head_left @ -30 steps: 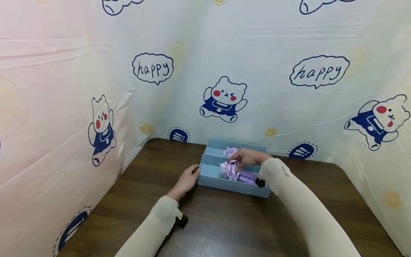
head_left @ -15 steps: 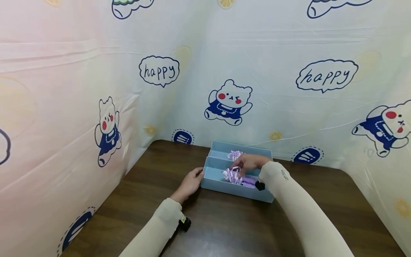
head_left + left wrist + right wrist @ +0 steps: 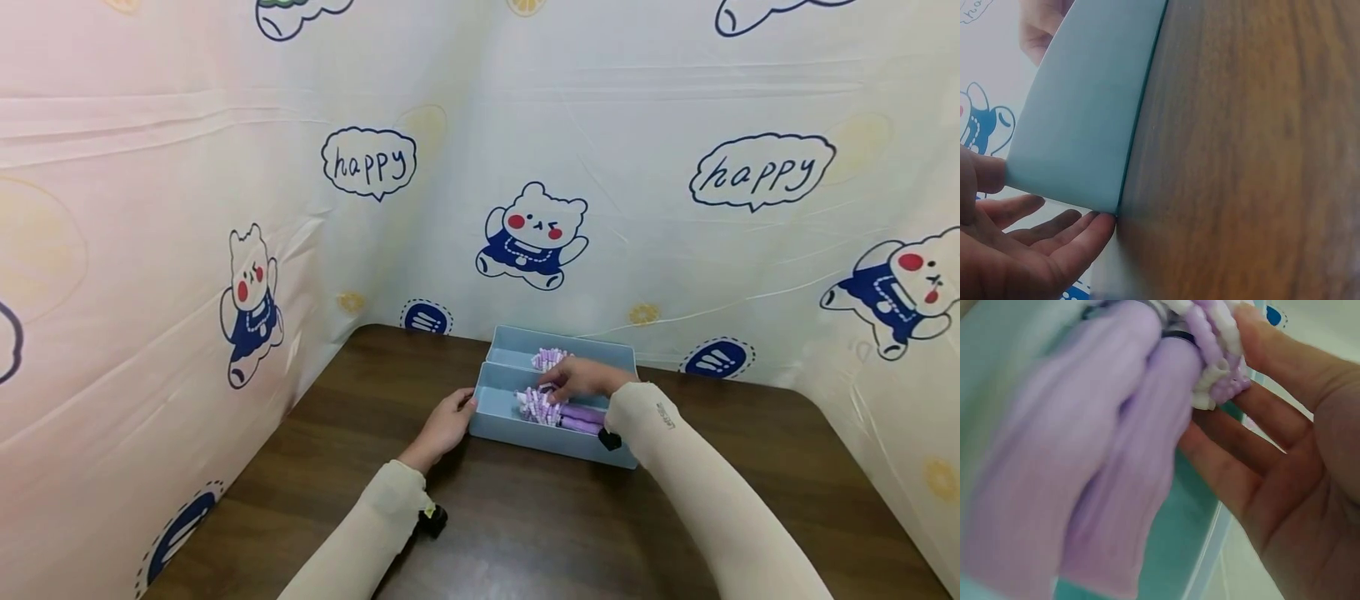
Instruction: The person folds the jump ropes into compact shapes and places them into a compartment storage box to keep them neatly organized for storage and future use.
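Observation:
In the head view my left hand (image 3: pixel 447 423) holds the left end of the front light-blue box (image 3: pixel 525 432). The left wrist view shows its thumb at the top corner and fingers along the end wall (image 3: pixel 1066 204). My right hand (image 3: pixel 583 377) reaches down into this box. Between its thumb and fingers it holds the bunched white-and-purple beads of a jump rope (image 3: pixel 542 407). Two smooth purple handles (image 3: pixel 1129 456) extend from the bundle towards the right end of the box; the right sleeve hides their ends in the head view.
Directly behind stands a second light-blue open box (image 3: pixel 517 342), with another purple-and-white beaded bundle (image 3: pixel 549 358) in it, partly hidden by my right hand. Both sit near the back of a dark wooden table (image 3: pixel 525 533). A printed curtain (image 3: pixel 420 250) surrounds the table's back and sides.
The head view has shifted slightly. My right hand and the beaded bundle have moved a little within the front box, and more of the handles shows. My left hand stays at the box's end.

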A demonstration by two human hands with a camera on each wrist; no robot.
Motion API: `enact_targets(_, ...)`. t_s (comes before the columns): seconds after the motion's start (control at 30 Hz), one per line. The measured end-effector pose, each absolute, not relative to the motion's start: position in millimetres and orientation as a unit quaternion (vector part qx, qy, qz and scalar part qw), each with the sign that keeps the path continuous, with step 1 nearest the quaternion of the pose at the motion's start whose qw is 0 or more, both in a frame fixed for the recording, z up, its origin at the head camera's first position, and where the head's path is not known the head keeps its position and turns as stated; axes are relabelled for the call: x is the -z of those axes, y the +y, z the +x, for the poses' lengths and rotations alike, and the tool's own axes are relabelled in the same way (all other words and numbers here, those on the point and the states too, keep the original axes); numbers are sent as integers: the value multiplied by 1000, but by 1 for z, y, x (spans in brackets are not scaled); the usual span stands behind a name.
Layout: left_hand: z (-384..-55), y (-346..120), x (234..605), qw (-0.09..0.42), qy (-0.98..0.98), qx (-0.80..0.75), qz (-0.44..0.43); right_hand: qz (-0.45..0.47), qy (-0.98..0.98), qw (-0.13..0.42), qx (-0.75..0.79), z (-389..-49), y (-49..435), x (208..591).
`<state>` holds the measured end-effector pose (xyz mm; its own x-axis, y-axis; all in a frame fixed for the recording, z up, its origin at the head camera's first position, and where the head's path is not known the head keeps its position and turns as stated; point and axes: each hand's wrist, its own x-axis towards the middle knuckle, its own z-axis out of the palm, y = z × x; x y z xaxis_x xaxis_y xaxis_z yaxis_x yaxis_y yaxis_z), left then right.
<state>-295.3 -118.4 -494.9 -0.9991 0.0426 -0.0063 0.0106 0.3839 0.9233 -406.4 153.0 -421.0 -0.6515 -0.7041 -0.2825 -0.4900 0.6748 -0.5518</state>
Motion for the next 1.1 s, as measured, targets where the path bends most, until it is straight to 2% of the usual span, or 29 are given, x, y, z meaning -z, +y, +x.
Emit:
enact_targets(0.17, -295, -118, 492, 19, 830, -557, 15, -344, 897, 176, 213, -394, 157, 420)
enact_targets(0.4, -297, -120, 492, 19, 830, -557, 21, -315, 912, 129, 228, -382, 164, 426)
enact_targets(1.1, -294, -122, 487, 18, 848, -529, 23, -271, 922, 76, 268, -355, 171, 435)
